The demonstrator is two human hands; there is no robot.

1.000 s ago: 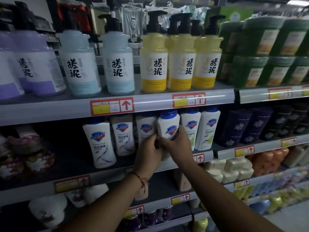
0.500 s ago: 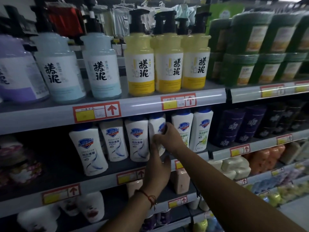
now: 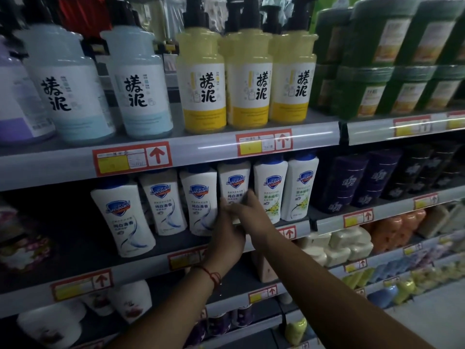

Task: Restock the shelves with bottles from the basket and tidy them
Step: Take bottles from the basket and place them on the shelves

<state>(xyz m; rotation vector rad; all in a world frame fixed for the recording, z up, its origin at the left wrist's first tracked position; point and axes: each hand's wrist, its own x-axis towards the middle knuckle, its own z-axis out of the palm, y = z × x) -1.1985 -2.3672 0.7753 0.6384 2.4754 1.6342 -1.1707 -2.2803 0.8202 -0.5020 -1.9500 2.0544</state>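
Note:
A row of white Safeguard bottles with blue caps stands on the middle shelf (image 3: 141, 273). Both my hands are at the fourth bottle (image 3: 234, 183), which stands in line between a matching bottle (image 3: 200, 197) and a green-print one (image 3: 270, 187). My right hand (image 3: 247, 212) grips its lower front, fingers curled across the label. My left hand (image 3: 227, 238), with a red string at the wrist, reaches up from below, its fingers laid against the bottle's lower left side. The bottle's base is hidden by my hands. The basket is not in view.
On the top shelf (image 3: 201, 149) stand large pump bottles, pale blue (image 3: 136, 91) and yellow (image 3: 203, 91), with green packs (image 3: 377, 71) to the right. Dark purple boxes (image 3: 352, 182) sit right of the Safeguard row. Soap bars (image 3: 349, 245) and small bottles fill lower shelves.
My left hand, lowered half a second ago, has come back up to the bottle. The bottle now stands upright in the row. The view has moved closer.

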